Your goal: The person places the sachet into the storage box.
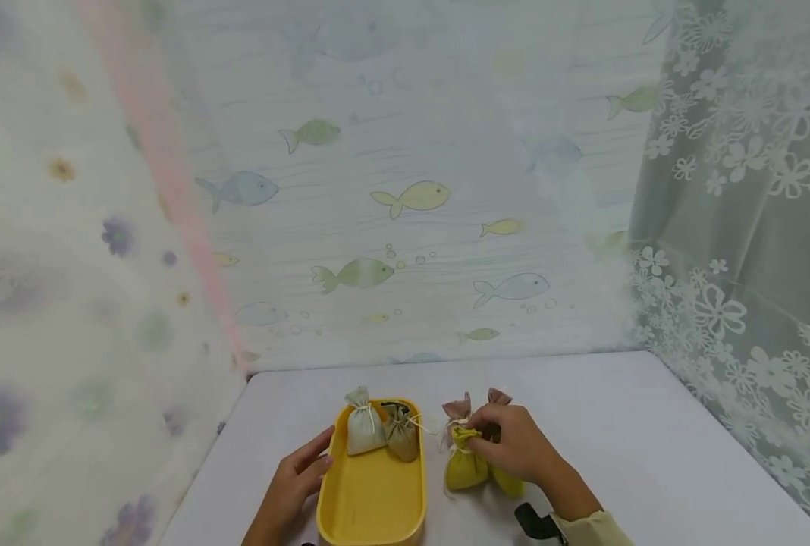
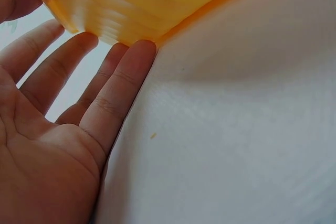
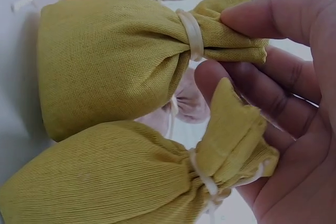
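Note:
My right hand (image 1: 517,444) pinches the gathered top of a yellow drawstring pouch (image 1: 465,470) between thumb and fingers. Close beside it is a second yellow pouch (image 3: 110,174), its tied neck near the palm in the right wrist view. Straight fingers of my left hand (image 1: 296,481) touch the left side of a yellow tray (image 1: 374,504); the left wrist view has the fingertips against the tray's outer wall. In the tray's far end sit a whitish pouch (image 1: 364,432) and a brown pouch (image 1: 402,438), both tied with pale cord.
Behind the yellow pouches stand two pinkish pouches (image 1: 456,409), one partly hidden by my right hand. A white-covered table (image 1: 651,455) bears everything. Fish-patterned fabric (image 1: 419,250) hangs at its back, with floral curtains (image 1: 719,303) at the sides.

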Motion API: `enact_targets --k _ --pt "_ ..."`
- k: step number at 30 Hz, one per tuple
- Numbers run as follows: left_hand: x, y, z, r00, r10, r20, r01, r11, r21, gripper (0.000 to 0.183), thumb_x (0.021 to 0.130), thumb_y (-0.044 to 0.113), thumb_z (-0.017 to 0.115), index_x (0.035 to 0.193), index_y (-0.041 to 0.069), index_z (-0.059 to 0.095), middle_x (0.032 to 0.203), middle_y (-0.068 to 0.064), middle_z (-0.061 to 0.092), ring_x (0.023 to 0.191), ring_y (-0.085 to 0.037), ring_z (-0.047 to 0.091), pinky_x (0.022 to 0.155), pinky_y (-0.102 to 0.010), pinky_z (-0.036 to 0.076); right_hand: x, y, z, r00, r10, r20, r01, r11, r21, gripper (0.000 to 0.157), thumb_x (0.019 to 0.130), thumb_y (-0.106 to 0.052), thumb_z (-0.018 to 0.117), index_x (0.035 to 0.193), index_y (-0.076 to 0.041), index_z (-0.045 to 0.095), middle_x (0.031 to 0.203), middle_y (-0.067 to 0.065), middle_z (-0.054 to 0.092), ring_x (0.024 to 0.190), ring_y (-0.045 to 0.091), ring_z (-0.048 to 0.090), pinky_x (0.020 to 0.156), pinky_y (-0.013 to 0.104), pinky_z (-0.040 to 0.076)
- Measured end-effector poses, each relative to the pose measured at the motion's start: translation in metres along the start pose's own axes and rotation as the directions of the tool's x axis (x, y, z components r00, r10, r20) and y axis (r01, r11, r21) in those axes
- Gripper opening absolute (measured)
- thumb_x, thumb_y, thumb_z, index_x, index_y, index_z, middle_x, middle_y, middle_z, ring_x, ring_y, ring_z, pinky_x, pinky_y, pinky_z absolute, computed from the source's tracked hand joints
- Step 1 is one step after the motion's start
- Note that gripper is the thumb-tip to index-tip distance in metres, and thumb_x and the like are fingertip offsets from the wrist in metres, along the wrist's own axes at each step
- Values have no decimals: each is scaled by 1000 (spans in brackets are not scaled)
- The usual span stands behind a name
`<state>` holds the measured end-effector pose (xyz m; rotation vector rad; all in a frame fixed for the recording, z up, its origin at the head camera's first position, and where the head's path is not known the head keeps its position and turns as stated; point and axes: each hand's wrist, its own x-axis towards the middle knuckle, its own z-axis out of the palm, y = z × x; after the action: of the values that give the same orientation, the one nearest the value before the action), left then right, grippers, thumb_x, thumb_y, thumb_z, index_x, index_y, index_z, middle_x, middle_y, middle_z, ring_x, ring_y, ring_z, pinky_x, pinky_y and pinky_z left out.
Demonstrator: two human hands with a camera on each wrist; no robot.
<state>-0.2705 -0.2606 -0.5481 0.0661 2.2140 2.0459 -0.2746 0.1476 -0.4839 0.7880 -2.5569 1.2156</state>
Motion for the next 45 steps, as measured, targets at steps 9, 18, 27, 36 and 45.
enact_targets --k 9,18,27,36,45 --pt "4 0 3 1000 1 -20 -1 1000 15 64 97 37 72 155 20 50 161 -12 46 138 -33 57 94 -40 62 3 -4 -6 998 -31 -55 29 999 -30 12 89 -20 82 93 -26 73 84 -17 69 73 1 60 63 23 56" --pt "2 -2 -2 1000 -8 11 8 1000 10 65 99 38 69 157 19 46 162 -13 44 139 -31 55 96 -39 61 8 -13 1 998 -38 -59 36 999 -28 11 89 -25 83 94 -27 73 86 -18 70 71 -1 63 72 28 58" --pt "-2 -2 -4 999 -18 32 17 999 28 68 101 40 67 160 18 42 164 -15 39 141 -32 53 97 -40 60 14 -26 6 991 -69 -118 68 998 -14 16 86 -21 84 96 -29 74 104 -13 79 66 -6 64 111 68 42" --pt "1 -1 -4 999 -11 48 10 1000 28 67 100 38 68 159 18 43 163 -16 41 137 -32 57 95 -40 61 20 -41 7 990 -33 -137 29 999 -28 16 87 -24 84 97 -32 75 93 -26 72 68 -6 63 107 68 44" --pt "0 2 -1 999 -29 27 28 999 45 71 98 42 71 159 18 44 163 -15 42 136 -31 58 95 -40 61 29 -54 8 985 -81 -149 73 996 -59 12 88 -24 83 94 -29 75 86 -21 69 68 -4 62 63 22 56"
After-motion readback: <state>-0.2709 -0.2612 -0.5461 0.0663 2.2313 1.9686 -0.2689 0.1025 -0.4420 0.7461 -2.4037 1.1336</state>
